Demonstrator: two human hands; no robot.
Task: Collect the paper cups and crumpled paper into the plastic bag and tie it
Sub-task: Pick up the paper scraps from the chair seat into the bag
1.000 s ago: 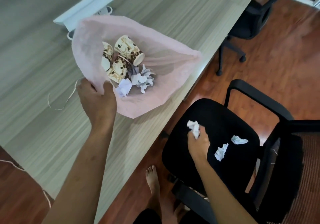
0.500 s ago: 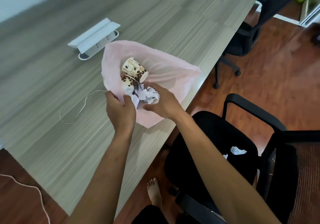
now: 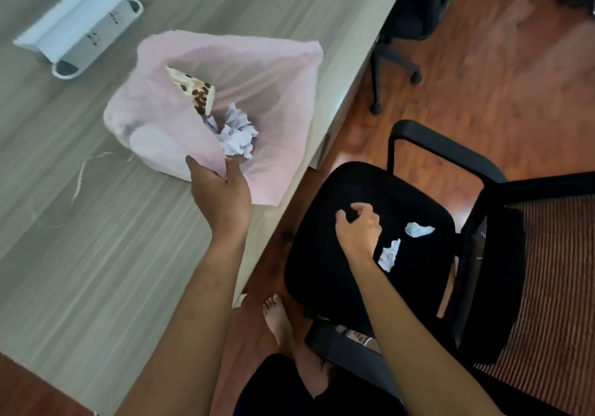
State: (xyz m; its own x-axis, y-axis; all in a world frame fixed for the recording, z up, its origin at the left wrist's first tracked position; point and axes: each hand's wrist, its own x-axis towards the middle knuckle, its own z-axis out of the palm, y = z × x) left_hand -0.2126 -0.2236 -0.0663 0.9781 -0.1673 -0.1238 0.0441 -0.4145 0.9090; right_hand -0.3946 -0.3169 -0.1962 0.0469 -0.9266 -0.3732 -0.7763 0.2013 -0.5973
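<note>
A pink plastic bag point(image 3: 273, 100) lies open on the grey table point(image 3: 96, 254) near its right edge. Inside it I see a brown-spotted paper cup point(image 3: 193, 89) and crumpled white paper point(image 3: 236, 134). My left hand point(image 3: 222, 187) pinches the bag's near rim and holds the mouth open. My right hand point(image 3: 357, 225) hovers over the black chair seat point(image 3: 338, 270) with fingers loosely curled and nothing in them. Two crumpled paper pieces lie on the seat just right of that hand, one point(image 3: 418, 229) farther and one point(image 3: 389, 254) nearer.
A white power strip box point(image 3: 77, 26) stands at the table's back left. A thin string point(image 3: 80, 174) lies on the table left of the bag. A second black chair point(image 3: 415, 7) stands behind on the wooden floor. My bare foot point(image 3: 277, 316) is under the table edge.
My right hand left the bag after dropping the paper it carried and moved down to the chair seat. My left hand still holds the bag rim.
</note>
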